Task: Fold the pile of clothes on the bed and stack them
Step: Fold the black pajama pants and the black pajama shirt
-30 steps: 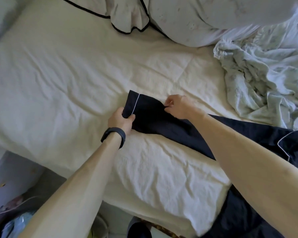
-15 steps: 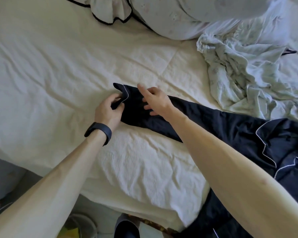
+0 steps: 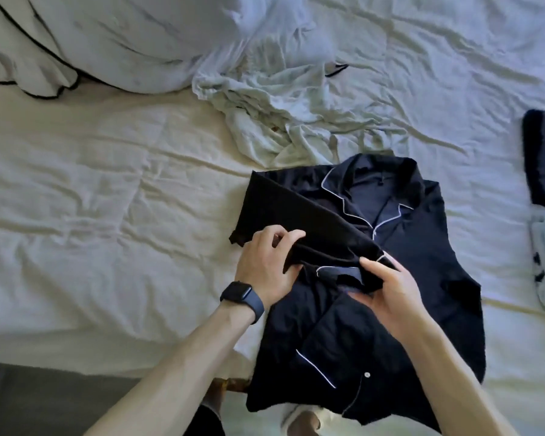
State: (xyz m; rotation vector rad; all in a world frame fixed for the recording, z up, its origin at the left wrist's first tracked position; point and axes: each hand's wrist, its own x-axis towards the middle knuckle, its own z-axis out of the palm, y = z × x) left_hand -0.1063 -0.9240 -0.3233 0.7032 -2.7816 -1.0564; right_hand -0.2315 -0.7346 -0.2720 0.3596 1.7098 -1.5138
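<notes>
Sleeve pinched by left hand and right hand; crumpled cloth just beyond shirt.

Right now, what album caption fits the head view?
The left hand and right hand fold a sleeve over a dark shirt on the bed.

Bed: cream sheet, heavily creased, fills the ground left of the fingers and beyond them. Far beyond, up and left: big white pillow; further left, a frilled pillow edge with black piping. Floor: grey strip below-left of the fingers, past the bed's near edge. Small brown patch at that edge, nearer than the fingers; cannot tell what. Light soft and even. Sheet reads warm cream left of the fingers, cooler blue-white beyond and to their right. Faint shadows in the creases.
</notes>
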